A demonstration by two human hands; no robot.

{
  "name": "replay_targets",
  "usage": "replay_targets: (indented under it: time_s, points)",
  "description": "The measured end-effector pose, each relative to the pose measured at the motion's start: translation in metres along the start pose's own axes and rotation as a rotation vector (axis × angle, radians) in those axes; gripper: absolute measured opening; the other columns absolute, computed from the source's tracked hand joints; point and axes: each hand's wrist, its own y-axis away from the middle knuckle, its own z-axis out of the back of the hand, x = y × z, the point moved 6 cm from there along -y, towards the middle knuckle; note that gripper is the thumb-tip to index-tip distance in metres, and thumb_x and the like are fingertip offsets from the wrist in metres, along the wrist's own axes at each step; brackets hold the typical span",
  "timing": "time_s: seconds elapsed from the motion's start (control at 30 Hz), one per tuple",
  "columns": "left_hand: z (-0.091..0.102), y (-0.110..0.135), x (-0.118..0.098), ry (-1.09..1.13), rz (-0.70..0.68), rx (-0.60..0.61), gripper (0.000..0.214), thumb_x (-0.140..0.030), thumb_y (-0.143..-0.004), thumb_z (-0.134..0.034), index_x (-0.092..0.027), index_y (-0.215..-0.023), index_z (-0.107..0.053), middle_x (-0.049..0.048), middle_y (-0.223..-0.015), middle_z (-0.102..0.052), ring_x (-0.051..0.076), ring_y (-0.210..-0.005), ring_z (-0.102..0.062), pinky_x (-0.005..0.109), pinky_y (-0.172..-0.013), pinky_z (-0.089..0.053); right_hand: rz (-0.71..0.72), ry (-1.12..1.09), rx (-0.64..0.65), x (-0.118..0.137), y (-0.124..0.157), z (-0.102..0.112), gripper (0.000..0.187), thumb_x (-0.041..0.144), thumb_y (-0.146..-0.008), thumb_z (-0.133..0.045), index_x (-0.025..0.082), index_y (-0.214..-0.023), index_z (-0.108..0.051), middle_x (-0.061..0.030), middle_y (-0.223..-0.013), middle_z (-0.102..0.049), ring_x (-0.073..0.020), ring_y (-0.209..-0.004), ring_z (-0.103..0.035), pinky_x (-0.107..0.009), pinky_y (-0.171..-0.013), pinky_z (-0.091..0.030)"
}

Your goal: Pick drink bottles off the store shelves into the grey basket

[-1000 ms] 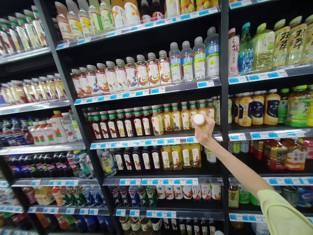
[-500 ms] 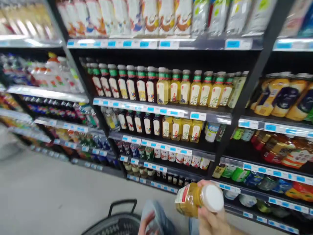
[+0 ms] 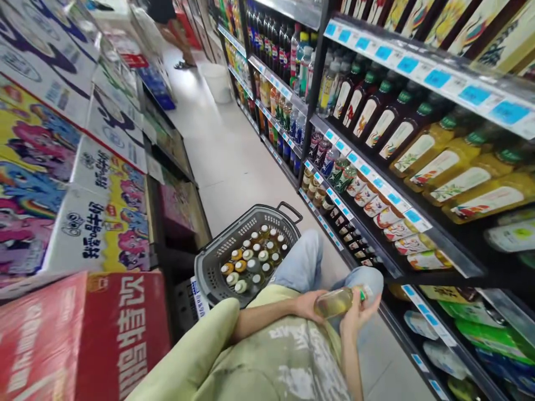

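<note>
I hold a yellow drink bottle (image 3: 339, 301) lying sideways in front of my lap. My left hand (image 3: 308, 306) grips its bottom end and my right hand (image 3: 363, 309) wraps around its cap end. A grey plastic shopping basket (image 3: 214, 258) with a black handle stands on the floor ahead of my knees and holds several capped bottles (image 3: 252, 258). My light green sleeve and blue jeans fill the lower middle of the view.
Black drink shelves (image 3: 422, 167) with blue price tags run along the right. Stacked printed cartons (image 3: 96, 184) line the left, a red carton (image 3: 83, 334) nearest. A pale floor aisle (image 3: 217, 145) runs ahead, with a white bucket (image 3: 217, 82) and a person's legs (image 3: 175, 33) far off.
My right hand took a yellow bottle from the shelf and brought it down to my lap. My left hand has joined on it. My view swung left and down to the basket.
</note>
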Motion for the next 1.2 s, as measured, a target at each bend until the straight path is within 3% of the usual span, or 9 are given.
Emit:
replay_targets:
  time_s: [0.1, 0.17, 0.27, 0.37, 0.53, 0.7, 0.97, 1.2]
  points:
    - [0.004, -0.001, 0.015, 0.115, 0.207, 0.146, 0.074, -0.033, -0.044, -0.102, -0.022, -0.114, -0.078, 0.0019, -0.097, -0.078, 0.028, -0.091, -0.072, 0.039, -0.086, -0.06, -0.19, -0.116, 0.073, -0.029, -0.011, -0.003, 0.07, 0.057, -0.078, -0.081, 0.034, -0.14, -0.056, -0.0007, -0.094, -0.079, -0.027, -0.077, -0.08, -0.036, -0.058, -0.065]
    - [0.003, -0.001, 0.018, 0.27, 0.347, 0.245, 0.056, -0.03, -0.051, -0.096, -0.021, -0.103, -0.079, 0.0013, -0.087, -0.076, 0.023, -0.079, -0.07, 0.035, -0.075, -0.059, -0.318, -0.246, 0.103, -0.033, -0.019, -0.011, 0.053, 0.053, -0.07, -0.086, 0.03, -0.113, -0.065, 0.0049, -0.075, -0.071, -0.0216, -0.062, -0.073, -0.032, -0.055, -0.061]
    - [0.005, 0.0, 0.022, 0.431, 0.496, 0.249, 0.034, -0.028, -0.061, -0.088, -0.018, -0.092, -0.078, 0.0039, -0.082, -0.076, 0.02, -0.071, -0.067, 0.031, -0.067, -0.057, -0.456, -0.387, 0.166, -0.026, -0.027, -0.03, 0.045, 0.053, -0.064, -0.086, 0.026, -0.088, -0.059, 0.0056, -0.068, -0.067, -0.0187, -0.06, -0.07, -0.032, -0.061, -0.062]
    - [0.007, 0.001, 0.026, 0.473, 0.559, 0.198, 0.036, -0.029, -0.07, -0.086, -0.017, -0.103, -0.077, 0.0063, -0.089, -0.078, 0.021, -0.077, -0.071, 0.033, -0.072, -0.06, -0.533, -0.381, 0.199, -0.02, -0.027, -0.05, 0.049, 0.059, -0.062, -0.085, 0.026, -0.079, -0.053, 0.0044, -0.063, -0.065, -0.0184, -0.055, -0.067, -0.031, -0.056, -0.058]
    - [0.011, -0.002, 0.032, 0.482, 0.627, 0.148, 0.042, -0.031, -0.083, -0.083, -0.017, -0.12, -0.067, 0.0082, -0.098, -0.078, 0.024, -0.086, -0.074, 0.037, -0.083, -0.061, -0.57, -0.354, 0.07, -0.033, -0.035, -0.073, 0.046, 0.051, -0.062, -0.09, 0.025, -0.079, -0.056, 0.005, -0.059, -0.064, -0.0165, -0.05, -0.064, -0.027, -0.05, -0.05]
    - [0.01, -0.01, 0.037, 0.47, 0.68, 0.149, 0.042, -0.033, -0.093, -0.072, -0.015, -0.129, -0.059, 0.0103, -0.098, -0.077, 0.026, -0.085, -0.077, 0.037, -0.083, -0.059, -0.6, -0.355, 0.052, -0.049, -0.045, -0.081, 0.041, 0.046, -0.066, -0.09, 0.024, -0.081, -0.059, 0.0049, -0.058, -0.065, -0.0159, -0.051, -0.063, -0.026, -0.051, -0.049]
    - [0.006, -0.008, 0.03, 0.499, 0.697, 0.139, 0.046, -0.03, -0.092, -0.075, -0.015, -0.132, -0.055, 0.0101, -0.1, -0.077, 0.027, -0.084, -0.079, 0.036, -0.083, -0.059, -0.596, -0.343, 0.085, -0.05, -0.046, -0.078, 0.04, 0.045, -0.069, -0.09, 0.025, -0.082, -0.058, 0.0045, -0.059, -0.063, -0.017, -0.055, -0.063, -0.029, -0.055, -0.049]
    - [0.008, -0.006, 0.026, 0.482, 0.665, 0.172, 0.059, -0.011, -0.081, -0.081, -0.017, -0.133, -0.055, 0.0073, -0.106, -0.078, 0.027, -0.092, -0.078, 0.038, -0.091, -0.059, -0.581, -0.379, 0.086, -0.052, -0.045, -0.076, 0.041, 0.046, -0.067, -0.088, 0.025, -0.084, -0.059, 0.0047, -0.06, -0.065, -0.0166, -0.055, -0.064, -0.027, -0.052, -0.05]
